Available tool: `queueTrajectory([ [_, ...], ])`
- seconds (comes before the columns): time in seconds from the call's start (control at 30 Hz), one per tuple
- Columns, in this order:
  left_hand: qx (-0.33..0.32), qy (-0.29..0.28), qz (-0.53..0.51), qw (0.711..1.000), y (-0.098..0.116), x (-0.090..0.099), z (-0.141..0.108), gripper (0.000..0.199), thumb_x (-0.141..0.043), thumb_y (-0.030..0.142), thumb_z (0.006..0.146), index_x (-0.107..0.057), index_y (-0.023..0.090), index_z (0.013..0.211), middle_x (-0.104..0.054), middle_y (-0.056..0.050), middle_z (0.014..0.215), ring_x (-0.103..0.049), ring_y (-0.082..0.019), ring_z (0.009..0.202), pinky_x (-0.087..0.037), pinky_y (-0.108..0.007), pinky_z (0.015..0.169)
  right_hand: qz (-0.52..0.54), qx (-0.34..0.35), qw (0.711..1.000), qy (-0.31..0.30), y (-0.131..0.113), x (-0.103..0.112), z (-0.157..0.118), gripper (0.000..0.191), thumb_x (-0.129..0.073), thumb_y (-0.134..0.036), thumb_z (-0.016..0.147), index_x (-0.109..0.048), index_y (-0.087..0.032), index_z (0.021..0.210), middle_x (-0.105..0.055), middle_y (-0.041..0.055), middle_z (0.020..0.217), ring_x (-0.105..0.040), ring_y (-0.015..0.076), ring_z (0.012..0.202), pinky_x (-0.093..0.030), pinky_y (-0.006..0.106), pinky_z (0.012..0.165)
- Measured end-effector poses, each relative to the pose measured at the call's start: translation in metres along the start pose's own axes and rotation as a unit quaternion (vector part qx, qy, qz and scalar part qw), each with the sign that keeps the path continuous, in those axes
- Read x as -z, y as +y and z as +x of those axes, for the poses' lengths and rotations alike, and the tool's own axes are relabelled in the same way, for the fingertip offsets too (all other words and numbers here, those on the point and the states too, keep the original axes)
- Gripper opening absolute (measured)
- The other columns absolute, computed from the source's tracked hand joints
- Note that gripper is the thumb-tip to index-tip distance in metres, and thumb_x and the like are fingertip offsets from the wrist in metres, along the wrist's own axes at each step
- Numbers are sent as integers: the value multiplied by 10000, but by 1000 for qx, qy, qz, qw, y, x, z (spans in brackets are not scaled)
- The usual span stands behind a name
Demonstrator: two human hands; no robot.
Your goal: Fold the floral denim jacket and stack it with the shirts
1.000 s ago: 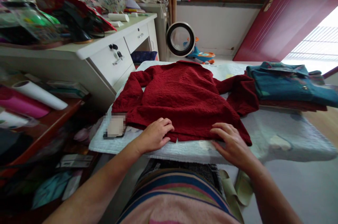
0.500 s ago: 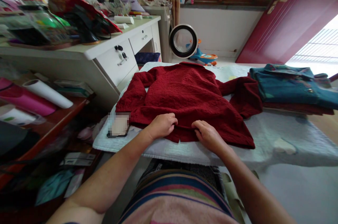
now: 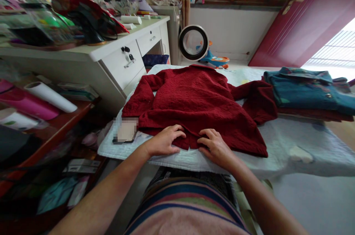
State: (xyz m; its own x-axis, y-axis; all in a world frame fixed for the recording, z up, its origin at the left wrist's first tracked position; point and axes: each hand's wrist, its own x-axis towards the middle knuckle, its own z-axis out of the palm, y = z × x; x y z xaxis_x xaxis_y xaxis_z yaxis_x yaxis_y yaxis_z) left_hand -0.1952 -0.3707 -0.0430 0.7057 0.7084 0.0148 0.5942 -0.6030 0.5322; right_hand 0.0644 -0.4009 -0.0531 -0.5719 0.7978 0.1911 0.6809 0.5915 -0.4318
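A dark red long-sleeved jacket (image 3: 194,94) lies spread on a pale quilted cover (image 3: 291,135), its collar at the far side and its hem towards me. At the hem's left part rests my left hand (image 3: 166,139), fingers apart and thumb near the cloth's edge. My right hand (image 3: 213,145) touches the hem a little to the right, its fingers spread and bent. Between the two hands a small notch shows in the hem. The jacket's right sleeve (image 3: 257,98) is bunched towards a pile of folded clothes.
Folded blue denim clothing (image 3: 302,87) tops a pile at the right. A phone-like object (image 3: 126,130), partly pixelated, lies by the left cuff. A cluttered white desk (image 3: 111,54) stands on the left, above a red-brown shelf (image 3: 80,116). Behind is a washing machine's open round door (image 3: 193,43).
Both hands' fingers have opened from a pinch at the hem. My left hand has shifted slightly left and towards me, and the right slightly nearer. The jacket is almost unchanged.
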Motion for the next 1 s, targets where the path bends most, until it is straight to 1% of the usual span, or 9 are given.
queueTrajectory([
  [0.1, 1, 36, 29, 999, 1, -5, -2, 402, -730, 236, 749, -662, 244, 1145, -578, -53, 1182, -530, -227, 1103, -429, -356, 983, 16, 3, 999, 37, 3, -6, 4, 141, -602, -188, 883, -726, -221, 943, -589, 85, 1140, -506, 234, 1070, -431, 408, 929],
  [0.27, -40, 78, 113, 990, 11, -18, 0, 192, -597, 231, 889, -686, 225, 1059, -637, -43, 995, -556, -193, 920, -457, -323, 823, 62, -2, 991, 121, -1, -1, 11, 145, -594, -161, 873, -723, -217, 909, -580, 81, 1078, -516, 221, 1021, -451, 391, 898],
  [0.43, -69, 150, 155, 974, 33, -32, 0, 195, -498, 241, 951, -672, 210, 1035, -651, -54, 913, -564, -194, 862, -455, -319, 754, 108, -3, 979, 173, -19, 10, 10, 135, -573, -183, 903, -705, -210, 917, -573, 57, 908, -519, 191, 901, -452, 327, 789],
  [0.53, -70, 158, 154, 973, 41, -41, -1, 189, -499, 232, 948, -677, 213, 1011, -657, -52, 871, -576, -190, 815, -460, -312, 722, 89, 12, 986, 141, -23, 5, 5, 157, -550, -180, 922, -696, -207, 970, -588, 45, 858, -507, 180, 841, -418, 325, 764],
  [0.63, -73, 127, 96, 985, 41, -43, -6, 157, -547, 238, 919, -676, 197, 997, -682, -51, 903, -603, -188, 841, -481, -307, 758, 33, 22, 997, 65, -19, -4, -1, 216, -530, -139, 917, -694, -221, 1031, -600, 40, 834, -486, 182, 811, -379, 327, 745],
  [0.73, -69, 116, 6, 991, 36, -36, -13, 107, -577, 238, 895, -672, 195, 916, -706, -36, 938, -630, -168, 864, -491, -288, 812, 10, 16, 1000, 5, -15, -8, -6, 233, -534, -128, 909, -702, -233, 1032, -598, 40, 837, -481, 182, 819, -361, 322, 744],
  [0.8, -40, 143, -21, 989, 30, -25, -16, 97, -564, 204, 883, -660, 196, 897, -704, -28, 915, -634, -155, 848, -496, -274, 808, 18, 13, 1000, -16, -16, -6, -7, 211, -548, -159, 909, -702, -236, 1031, -597, 39, 852, -485, 183, 834, -360, 326, 759],
  [0.87, 4, 182, 1, 983, 21, -11, -18, 160, -542, 142, 853, -648, 197, 959, -691, -37, 960, -624, -164, 903, -495, -287, 849, 32, 16, 999, -29, -18, -3, -7, 196, -562, -195, 907, -696, -238, 1044, -599, 35, 861, -493, 183, 839, -365, 337, 777],
  [1.0, 139, 210, 156, 955, -7, 15, -26, 526, -578, 103, 739, -558, 198, 1256, -557, -104, 1301, -501, -264, 1205, -388, -432, 1071, 66, 22, 997, -32, -21, 0, -6, 185, -565, -206, 897, -694, -236, 1025, -606, 33, 859, -516, 182, 832, -392, 352, 788],
])
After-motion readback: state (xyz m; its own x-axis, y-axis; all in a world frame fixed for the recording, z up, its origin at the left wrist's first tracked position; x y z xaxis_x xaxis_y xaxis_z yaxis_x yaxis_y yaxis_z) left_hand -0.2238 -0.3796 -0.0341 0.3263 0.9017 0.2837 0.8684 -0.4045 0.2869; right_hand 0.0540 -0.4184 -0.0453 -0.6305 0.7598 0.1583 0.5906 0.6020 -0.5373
